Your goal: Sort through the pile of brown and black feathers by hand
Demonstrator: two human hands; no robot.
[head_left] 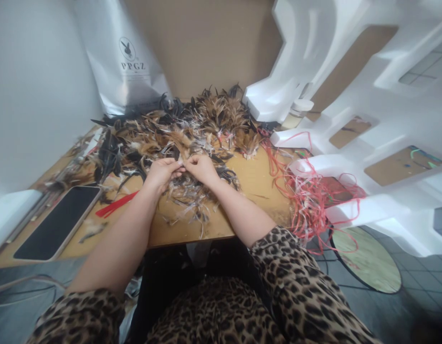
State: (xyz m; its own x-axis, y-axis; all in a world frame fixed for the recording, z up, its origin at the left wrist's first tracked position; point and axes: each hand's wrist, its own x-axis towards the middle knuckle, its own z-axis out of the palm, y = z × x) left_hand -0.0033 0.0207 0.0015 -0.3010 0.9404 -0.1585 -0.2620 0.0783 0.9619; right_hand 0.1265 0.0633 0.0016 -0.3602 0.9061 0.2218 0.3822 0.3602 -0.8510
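Over the front of a heap of brown and black feathers (pixel 145 126), both hands meet with their fingertips almost touching. My left hand (pixel 162 173) pinches the pale base of a brown feather (pixel 181 143), whose tip points away from me. Closed beside it, my right hand (pixel 201 168) has thumb and fingers pressed together at the same feather base. Fine detail between the fingertips is too small to make out. Loose pale fluff and feather scraps (pixel 192 198) lie on the table just below the hands.
A phone (pixel 58 222) and red strips (pixel 115 205) lie on the table (pixel 213 229) at left. Tangled red and white ribbon (pixel 310 205) hangs over its right edge, by white foam packing (pixel 385 200) and a lidded jar (pixel 298 112). A silver bag (pixel 123 91) stands behind.
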